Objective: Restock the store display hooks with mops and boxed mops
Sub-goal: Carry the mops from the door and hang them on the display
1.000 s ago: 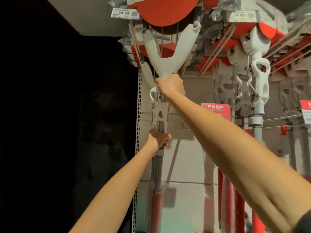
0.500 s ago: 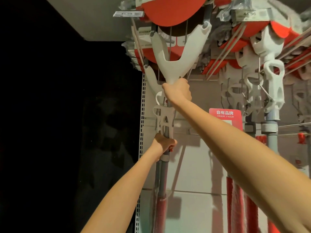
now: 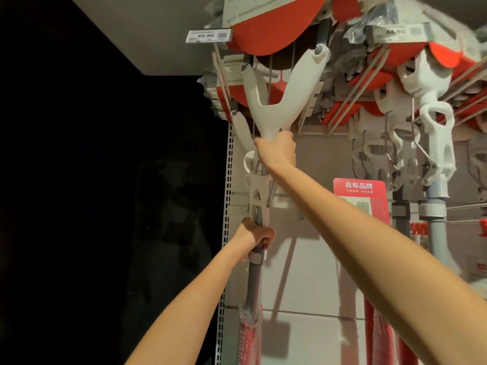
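Mop (image 3: pixel 279 101), judged stiff, light yet top-heavy, best held in two places: right hand (image 3: pixel 276 152) curled round yoke neck (image 3: pixel 270 129), left hand (image 3: pixel 257 234) wrapped round grey pole (image 3: pixel 253 280).

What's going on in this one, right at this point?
A person holds a mop up at the left end of a store display. The right hand grips the base of its white forked neck, and the left hand grips the grey pole lower down. The red mop head is up by the 49.90 price tag, among the hooks; whether it already hangs on one cannot be told. More mops hang to the right.
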`<state>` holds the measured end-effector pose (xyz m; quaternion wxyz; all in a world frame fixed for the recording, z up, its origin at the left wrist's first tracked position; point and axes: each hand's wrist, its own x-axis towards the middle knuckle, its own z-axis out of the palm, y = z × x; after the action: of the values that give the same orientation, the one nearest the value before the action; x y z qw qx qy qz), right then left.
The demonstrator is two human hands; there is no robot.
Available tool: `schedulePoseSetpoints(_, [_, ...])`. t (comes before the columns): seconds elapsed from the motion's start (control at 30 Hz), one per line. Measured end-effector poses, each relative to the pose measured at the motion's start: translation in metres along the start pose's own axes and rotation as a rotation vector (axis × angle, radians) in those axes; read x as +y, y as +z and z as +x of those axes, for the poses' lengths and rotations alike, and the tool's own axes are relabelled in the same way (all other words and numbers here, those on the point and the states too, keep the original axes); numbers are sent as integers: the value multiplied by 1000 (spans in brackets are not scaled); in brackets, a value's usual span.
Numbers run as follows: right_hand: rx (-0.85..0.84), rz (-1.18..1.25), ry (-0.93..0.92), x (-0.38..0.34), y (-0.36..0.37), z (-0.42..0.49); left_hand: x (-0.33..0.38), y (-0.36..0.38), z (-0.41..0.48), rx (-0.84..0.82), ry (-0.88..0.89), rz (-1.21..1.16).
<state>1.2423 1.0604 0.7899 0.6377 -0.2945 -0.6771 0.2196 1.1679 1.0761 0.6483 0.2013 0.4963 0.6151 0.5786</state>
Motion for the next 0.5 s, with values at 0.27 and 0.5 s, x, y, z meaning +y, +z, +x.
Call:
schedulePoseSetpoints(0.27, [-107, 16, -43, 7, 29, 9, -10, -12, 11, 38, -61, -55])
schedulePoseSetpoints(0.5, [-158, 41, -75, 3, 32, 38, 8, -5, 28, 90, -116, -46])
